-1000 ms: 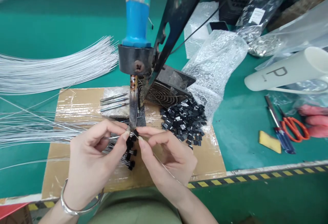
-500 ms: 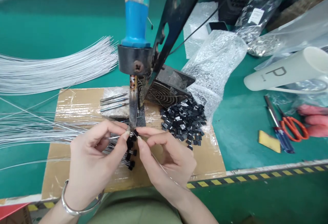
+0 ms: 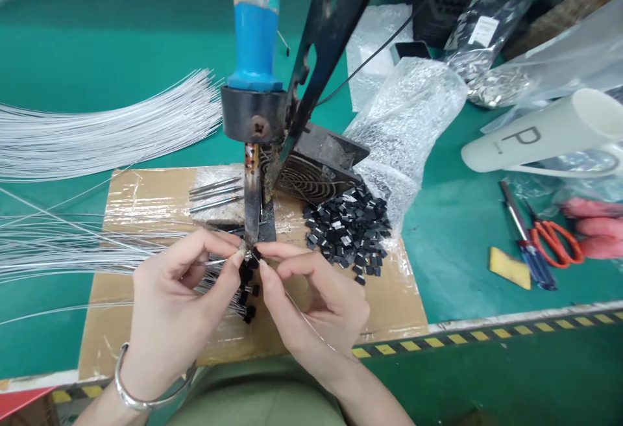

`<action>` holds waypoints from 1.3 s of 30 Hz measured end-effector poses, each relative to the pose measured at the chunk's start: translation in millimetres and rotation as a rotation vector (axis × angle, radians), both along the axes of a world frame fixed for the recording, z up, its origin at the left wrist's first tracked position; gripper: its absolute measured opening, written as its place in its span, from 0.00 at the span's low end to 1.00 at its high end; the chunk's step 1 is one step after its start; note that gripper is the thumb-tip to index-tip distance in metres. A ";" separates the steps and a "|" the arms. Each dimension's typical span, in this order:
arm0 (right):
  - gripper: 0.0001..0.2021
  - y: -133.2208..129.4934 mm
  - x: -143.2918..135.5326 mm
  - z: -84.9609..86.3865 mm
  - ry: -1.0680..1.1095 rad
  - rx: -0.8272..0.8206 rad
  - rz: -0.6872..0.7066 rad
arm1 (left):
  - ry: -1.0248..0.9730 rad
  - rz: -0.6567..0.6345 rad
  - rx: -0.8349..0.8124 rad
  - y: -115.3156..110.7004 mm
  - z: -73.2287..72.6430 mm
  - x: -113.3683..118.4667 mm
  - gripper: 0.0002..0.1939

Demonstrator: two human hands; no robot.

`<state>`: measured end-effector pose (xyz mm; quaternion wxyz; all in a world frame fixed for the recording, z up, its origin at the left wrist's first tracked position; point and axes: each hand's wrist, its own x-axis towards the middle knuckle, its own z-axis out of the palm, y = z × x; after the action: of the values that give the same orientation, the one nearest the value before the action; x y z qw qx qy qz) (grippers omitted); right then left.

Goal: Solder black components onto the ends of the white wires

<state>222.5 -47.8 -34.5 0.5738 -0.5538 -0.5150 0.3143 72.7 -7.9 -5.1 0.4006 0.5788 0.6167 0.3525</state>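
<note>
Beneath the tip of the clamped soldering iron [image 3: 255, 49], a small, partly hidden wire end [image 3: 248, 254] is pinched between the left hand's [image 3: 178, 299] thumb and forefinger. Just beside it, a thin solder strand [image 3: 305, 317] is pinched by the right hand [image 3: 321, 296]. Black-tipped wires [image 3: 249, 313] are bunched below on the cardboard sheet [image 3: 389, 309].

Bench [image 3: 452, 244]: the green top is carrying a cardboard sheet [image 3: 111, 341] near its front edge. A white wire bundle [image 3: 111, 134] is lying behind, at left; loose wires [image 3: 48, 260] are trailing from the bench onto the sheet. Bubble wrap [image 3: 409, 114] is lying at right. Farther right, a white mug [image 3: 540, 130] is resting; nearer, a yellow sponge [image 3: 509, 268], a screwdriver [image 3: 523, 234] and orange-handled scissors [image 3: 555, 241] are lying side by side.
</note>
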 end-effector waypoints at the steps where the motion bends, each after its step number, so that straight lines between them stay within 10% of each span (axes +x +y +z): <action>1: 0.10 0.2 -0.1 -0.5 0.002 -0.006 0.002 | 0.008 -0.005 -0.005 -0.2 -0.4 -0.7 0.04; 24: 0.08 0.2 4.2 -5.0 0.083 -0.094 0.014 | 0.152 -0.104 0.054 1.3 -8.4 -8.3 0.05; 29: 0.05 -4.1 25.3 -14.0 0.160 -0.134 -0.240 | 0.277 -0.171 0.213 -11.1 -17.0 -18.3 0.05; 34: 0.17 -12.5 58.1 -33.1 0.350 -0.075 -0.332 | 0.399 -0.076 0.358 -12.2 -9.2 -46.9 0.08; 39: 0.17 -17.1 70.7 -43.6 0.382 -0.058 -0.391 | 0.906 0.078 0.350 51.0 -8.1 -109.6 0.13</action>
<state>293.2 -64.9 -78.1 0.6941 -0.5897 -0.2716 0.3110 -36.9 43.1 -13.1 -0.0248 0.7091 0.6818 0.1781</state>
